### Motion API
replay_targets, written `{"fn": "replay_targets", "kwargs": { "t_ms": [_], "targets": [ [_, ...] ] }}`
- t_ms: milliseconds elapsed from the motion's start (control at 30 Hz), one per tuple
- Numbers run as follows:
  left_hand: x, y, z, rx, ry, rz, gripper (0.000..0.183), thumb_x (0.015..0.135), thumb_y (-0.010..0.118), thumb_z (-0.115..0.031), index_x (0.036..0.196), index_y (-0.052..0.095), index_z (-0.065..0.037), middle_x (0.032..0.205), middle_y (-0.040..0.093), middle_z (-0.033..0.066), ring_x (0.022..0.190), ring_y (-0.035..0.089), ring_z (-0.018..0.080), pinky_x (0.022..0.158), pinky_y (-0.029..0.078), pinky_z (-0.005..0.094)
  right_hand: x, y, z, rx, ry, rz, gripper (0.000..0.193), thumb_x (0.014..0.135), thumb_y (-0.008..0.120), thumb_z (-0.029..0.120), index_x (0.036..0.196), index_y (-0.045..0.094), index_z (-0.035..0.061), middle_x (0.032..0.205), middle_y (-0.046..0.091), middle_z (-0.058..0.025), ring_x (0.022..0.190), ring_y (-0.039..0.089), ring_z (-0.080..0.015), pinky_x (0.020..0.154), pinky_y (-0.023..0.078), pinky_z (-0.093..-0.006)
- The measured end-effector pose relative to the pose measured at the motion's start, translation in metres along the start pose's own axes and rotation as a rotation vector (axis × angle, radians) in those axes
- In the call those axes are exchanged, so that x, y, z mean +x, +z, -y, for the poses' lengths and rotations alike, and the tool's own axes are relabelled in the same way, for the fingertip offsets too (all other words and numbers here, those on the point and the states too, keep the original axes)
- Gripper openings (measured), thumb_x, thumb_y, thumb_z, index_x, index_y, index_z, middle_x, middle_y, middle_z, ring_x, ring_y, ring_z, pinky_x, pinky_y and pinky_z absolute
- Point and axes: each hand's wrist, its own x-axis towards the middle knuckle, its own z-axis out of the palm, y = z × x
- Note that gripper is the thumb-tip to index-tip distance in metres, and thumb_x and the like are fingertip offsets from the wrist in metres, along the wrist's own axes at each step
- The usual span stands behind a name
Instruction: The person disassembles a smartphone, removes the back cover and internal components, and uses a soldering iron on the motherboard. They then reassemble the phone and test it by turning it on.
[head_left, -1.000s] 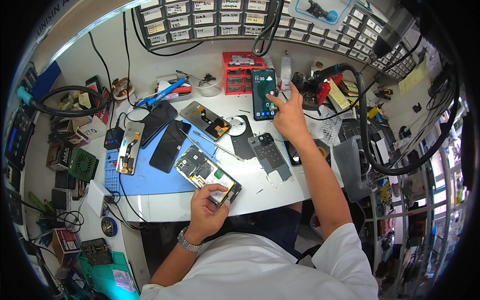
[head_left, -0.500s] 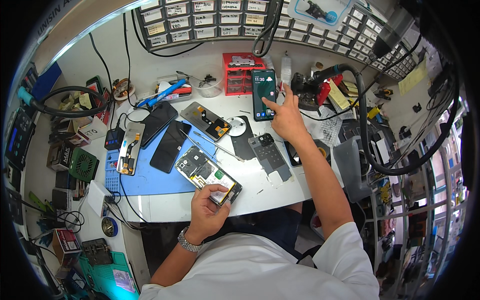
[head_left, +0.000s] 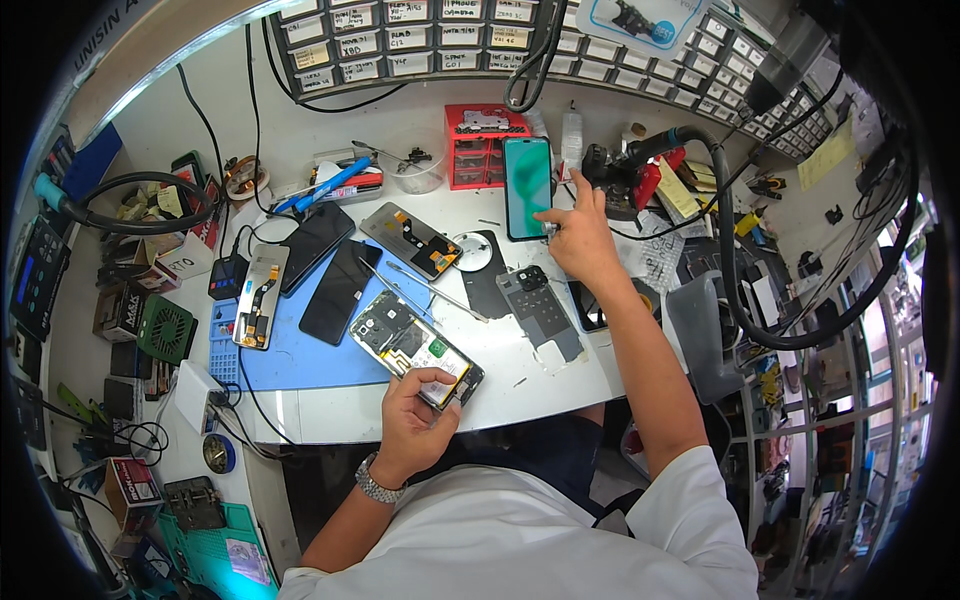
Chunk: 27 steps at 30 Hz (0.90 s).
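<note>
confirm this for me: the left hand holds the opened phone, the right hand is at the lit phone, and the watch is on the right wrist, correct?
Not quite: the head view shows the watch on the wrist of the left hand, which holds the opened phone. The right hand is indeed at the lit phone.

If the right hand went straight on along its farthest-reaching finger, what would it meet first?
Likely the pale bottle just past the right hand, beside the lit phone; the exact gap is unclear.
</note>
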Motion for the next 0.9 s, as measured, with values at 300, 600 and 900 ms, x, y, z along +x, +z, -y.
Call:
{"fn": "replay_targets", "kwargs": {
  "t_ms": [300,600,900],
  "targets": [
    [-0.0001,0.0024,-0.007,0.016,-0.04,-0.007,0.036,0.092,0.071,0.011,0.127,0.063,0.003,0.129,0.047,0.0097,0.12,0.061,0.0167,0.104,0.052,0.0312,-0.0013,0.0016,-0.0027,0.002,0.003,-0.01,0.046,0.075,0.071,-0.003,0.112,0.089,0.0166,0.166,0.04,-0.0323,0.139,0.047,-0.0466,0.122,0.042,-0.0455],
    [0.0011,0.0019,-0.0031,0.027,0.021,-0.004,0.036,0.092,0.071,0.011,0.125,0.063,0.003,0.128,0.048,0.0093,0.118,0.061,0.0161,0.102,0.053,0.0303,-0.003,0.0015,-0.0071,-0.012,-0.007,-0.034,0.045,0.074,0.071,-0.004,0.11,0.089,0.0158,0.165,0.04,-0.0325,0.138,0.047,-0.0478,0.121,0.042,-0.0463],
    [0.0006,0.0018,-0.0019,0.014,0.02,-0.012,0.035,0.092,0.07,0.012,0.125,0.063,0.003,0.127,0.049,0.0092,0.117,0.062,0.0159,0.101,0.053,0.03,-0.0032,-0.001,-0.0046,0.005,-0.007,-0.045,0.046,0.073,0.071,-0.005,0.11,0.089,0.0143,0.163,0.042,-0.0316,0.138,0.047,-0.0484,0.122,0.042,-0.0475]
  ]
}}
